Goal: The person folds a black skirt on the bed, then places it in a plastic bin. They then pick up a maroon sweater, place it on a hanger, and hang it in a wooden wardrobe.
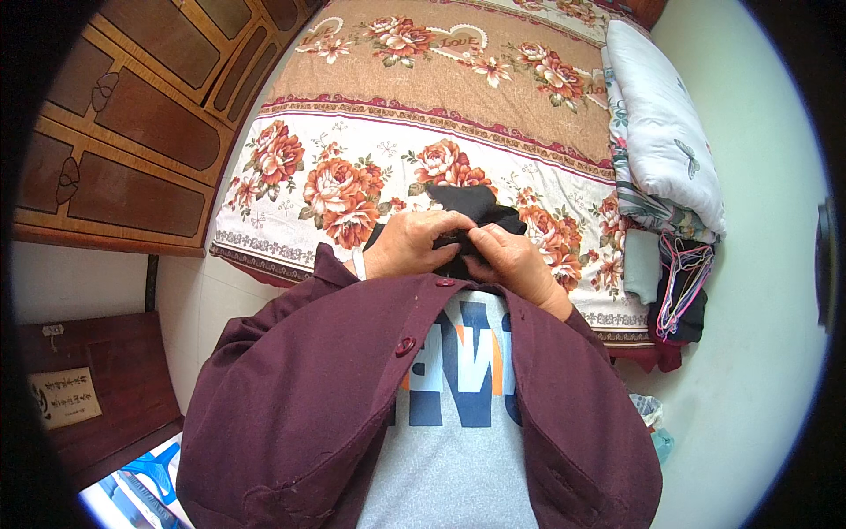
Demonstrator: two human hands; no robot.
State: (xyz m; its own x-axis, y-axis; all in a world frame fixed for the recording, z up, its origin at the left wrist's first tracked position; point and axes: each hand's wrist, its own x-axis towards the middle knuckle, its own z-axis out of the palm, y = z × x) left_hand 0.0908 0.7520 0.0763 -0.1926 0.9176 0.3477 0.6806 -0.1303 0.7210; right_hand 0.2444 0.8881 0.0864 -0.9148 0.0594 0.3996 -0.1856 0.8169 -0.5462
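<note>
Both my hands are close together in front of my chest, over the near edge of a bed with a floral bedspread [344, 192]. A piece of black cloth [462, 202] is bunched between them. My left hand [416, 241] pinches it with thumb and forefinger, and a white band [359, 263] circles that wrist. From the other side my right hand [515, 258] grips the same cloth, its fingertips touching those of my left hand. Part of the cloth is hidden beneath the hands, and its kind cannot be told.
Wooden cabinets [152, 119] stand left of the bed. Along its right side lie a folded white quilt [667, 125], a bundle of clothes hangers [684, 284] and a grey folded cloth [641, 264], beside the wall. Plastic bags [651, 416] are low at the right; a dark red wooden panel [125, 357] is lower left.
</note>
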